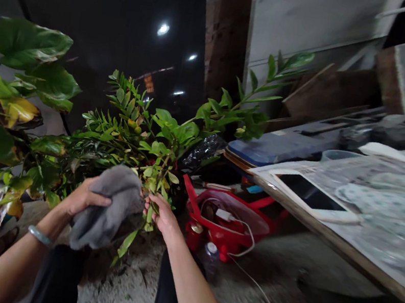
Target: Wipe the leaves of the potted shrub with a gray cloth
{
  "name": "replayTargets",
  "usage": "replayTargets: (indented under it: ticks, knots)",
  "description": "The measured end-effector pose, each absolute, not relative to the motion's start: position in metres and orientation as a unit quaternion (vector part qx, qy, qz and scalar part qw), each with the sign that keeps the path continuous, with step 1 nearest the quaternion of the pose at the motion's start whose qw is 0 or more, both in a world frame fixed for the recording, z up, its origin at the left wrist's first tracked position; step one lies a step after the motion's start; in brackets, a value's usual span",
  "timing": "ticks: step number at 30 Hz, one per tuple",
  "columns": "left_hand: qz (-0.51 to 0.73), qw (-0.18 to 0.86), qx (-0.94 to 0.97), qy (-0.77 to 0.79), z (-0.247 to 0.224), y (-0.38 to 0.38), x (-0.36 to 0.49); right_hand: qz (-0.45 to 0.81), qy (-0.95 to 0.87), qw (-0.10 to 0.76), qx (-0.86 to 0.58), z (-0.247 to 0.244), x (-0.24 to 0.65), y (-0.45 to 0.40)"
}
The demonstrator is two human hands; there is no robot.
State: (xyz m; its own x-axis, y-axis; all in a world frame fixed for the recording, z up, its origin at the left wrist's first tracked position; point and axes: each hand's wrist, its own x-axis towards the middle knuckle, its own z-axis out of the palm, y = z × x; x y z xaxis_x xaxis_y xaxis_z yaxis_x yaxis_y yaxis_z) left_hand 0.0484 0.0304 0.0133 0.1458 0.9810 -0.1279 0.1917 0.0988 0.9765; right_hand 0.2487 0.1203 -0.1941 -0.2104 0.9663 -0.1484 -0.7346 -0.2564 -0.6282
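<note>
A bunched grey cloth (109,208) is held in my left hand (88,198), its thumb lying across the front of the fabric; a pale bangle circles that wrist. Just to the right, my right hand (159,211) is closed on a leafy green stem (159,175), the fingers pinching it low down beside the cloth. More leafy plants (123,133) spread behind both hands, and a drooping sprig hangs below them.
Large-leaved plant (23,85) at left. Red bag (213,226) with a white charger and cable, bottle (210,259) beside it, right of my right arm. Table (327,239) with a white phone (314,193) and plastic wrap at right. Dark panel (110,27) behind.
</note>
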Motion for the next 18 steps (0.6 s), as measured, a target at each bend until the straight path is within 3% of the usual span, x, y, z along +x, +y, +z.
replayTargets:
  ticks: [3, 5, 11, 14, 18]
  knots:
    - [0.497, 0.474, 0.512, 0.516, 0.031, 0.055, 0.056, 0.747, -0.226, 0.566, -0.265, -0.192, 0.249, 0.121]
    - [0.533, 0.480, 0.469, 0.515, 0.016, 0.074, 0.067, 0.747, -0.226, 0.566, -0.268, -0.192, 0.248, 0.122]
    - [0.370, 0.524, 0.490, 0.590, -0.046, 0.059, 0.072, 0.738, -0.219, 0.573, -0.282, -0.194, 0.245, 0.124]
    - [0.353, 0.533, 0.549, 0.538, -0.020, 0.037, 0.055, 0.738, -0.221, 0.572, -0.282, -0.194, 0.246, 0.124]
    - [0.478, 0.471, 0.525, 0.524, 0.017, 0.045, 0.062, 0.741, -0.223, 0.571, -0.274, -0.192, 0.245, 0.122]
